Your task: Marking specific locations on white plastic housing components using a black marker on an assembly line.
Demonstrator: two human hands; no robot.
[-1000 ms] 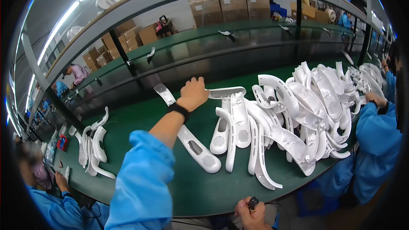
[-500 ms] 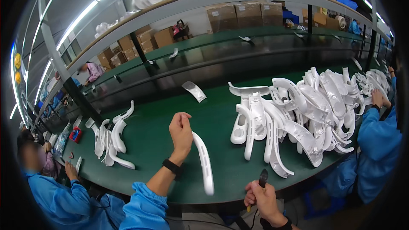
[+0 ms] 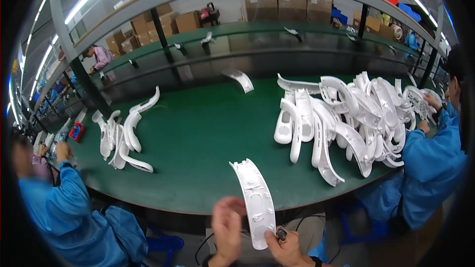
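Note:
A long, curved white plastic shell part [image 3: 255, 200] stands nearly upright at the table's front edge, showing its ribbed inner side and a patch of small holes. My right hand [image 3: 288, 249] is closed at its lower end, the thumb pressed against the part. In the same hand is a slim tool [image 3: 281, 236] with a dark end; its kind is unclear. Just left of the part is my left hand [image 3: 227, 230], blurred by motion, with its fingertips close to the part's edge. Whether they touch it I cannot tell.
A large heap of similar white parts [image 3: 346, 123] covers the table's right side; a smaller group [image 3: 118, 138] lies left. One part [image 3: 241, 80] sits near the back of the green table [image 3: 198, 168]. Co-workers in blue sit at left [image 3: 64, 217] and right [image 3: 430, 158].
The white part has been turned, so its inner side now faces me, and my right hand grips its lower end. My left hand has come down and nearer. The view has shifted.

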